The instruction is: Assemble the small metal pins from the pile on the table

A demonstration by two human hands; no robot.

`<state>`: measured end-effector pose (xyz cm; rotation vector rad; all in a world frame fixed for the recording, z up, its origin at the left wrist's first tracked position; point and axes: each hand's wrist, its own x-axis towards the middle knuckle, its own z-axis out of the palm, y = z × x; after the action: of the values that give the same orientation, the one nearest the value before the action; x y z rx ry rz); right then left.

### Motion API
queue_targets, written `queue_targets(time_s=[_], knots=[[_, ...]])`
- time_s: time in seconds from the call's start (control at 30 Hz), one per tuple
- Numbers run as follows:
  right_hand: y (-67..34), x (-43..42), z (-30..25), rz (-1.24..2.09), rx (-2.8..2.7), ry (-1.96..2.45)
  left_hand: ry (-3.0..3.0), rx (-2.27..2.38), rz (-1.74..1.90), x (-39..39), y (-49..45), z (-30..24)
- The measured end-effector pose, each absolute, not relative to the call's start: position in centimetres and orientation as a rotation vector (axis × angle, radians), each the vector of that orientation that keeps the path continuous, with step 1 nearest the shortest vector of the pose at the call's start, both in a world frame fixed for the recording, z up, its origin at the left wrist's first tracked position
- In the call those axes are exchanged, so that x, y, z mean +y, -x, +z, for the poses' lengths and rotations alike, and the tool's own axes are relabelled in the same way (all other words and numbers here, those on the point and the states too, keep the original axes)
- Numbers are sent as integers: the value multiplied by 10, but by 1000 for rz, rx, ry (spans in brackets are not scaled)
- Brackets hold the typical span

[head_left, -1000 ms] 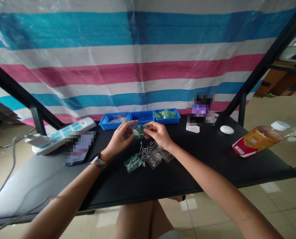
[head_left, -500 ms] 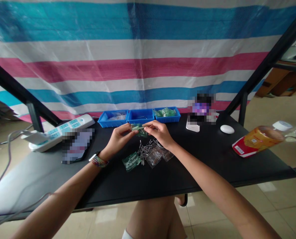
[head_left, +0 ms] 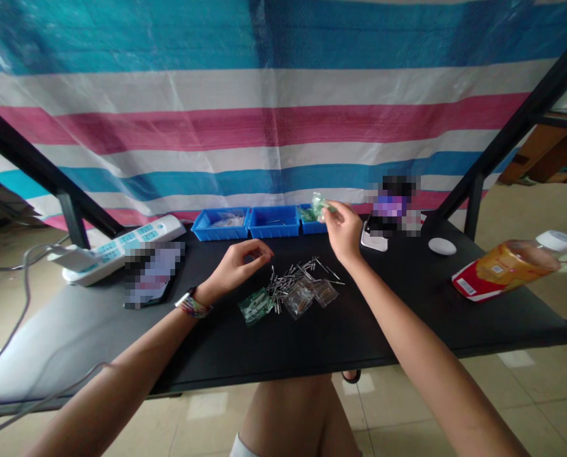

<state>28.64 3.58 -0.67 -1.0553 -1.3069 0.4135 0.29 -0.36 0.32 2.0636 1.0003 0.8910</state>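
My right hand (head_left: 343, 230) pinches a small clear bag of green parts (head_left: 320, 205) and holds it over the rightmost blue bin (head_left: 308, 225). My left hand (head_left: 238, 263) hovers above the black table (head_left: 383, 311), fingers curled with the tips together and nothing visible in them. Below my hands lie a pile of small metal pins (head_left: 287, 282), a green-filled bag (head_left: 255, 305) and two clear bags (head_left: 312, 295).
Three blue bins stand in a row at the back; the middle bin (head_left: 272, 222) and left bin (head_left: 220, 224) hold little. A white power strip (head_left: 121, 247) and a phone (head_left: 150, 274) lie at left. A white puck (head_left: 442, 245) and a lying bottle (head_left: 506, 266) are at right.
My right hand has carried the small bag away from my left hand, up and right to the rightmost bin. My left hand has let go and dropped slightly.
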Motion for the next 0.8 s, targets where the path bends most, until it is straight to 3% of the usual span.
queue_targets(time_s=[0.1, 0.23, 0.8], knots=[[-310, 43, -12, -49, -1644, 1334, -2130, 939, 780, -2, -2, 5], [-312, 42, -24, -328, -1932, 1574, -2181, 867, 651, -4, -1, 6], [-291, 35, -30, -367, -1832, 1445, -2504, 948, 590, 3, 6, -10]])
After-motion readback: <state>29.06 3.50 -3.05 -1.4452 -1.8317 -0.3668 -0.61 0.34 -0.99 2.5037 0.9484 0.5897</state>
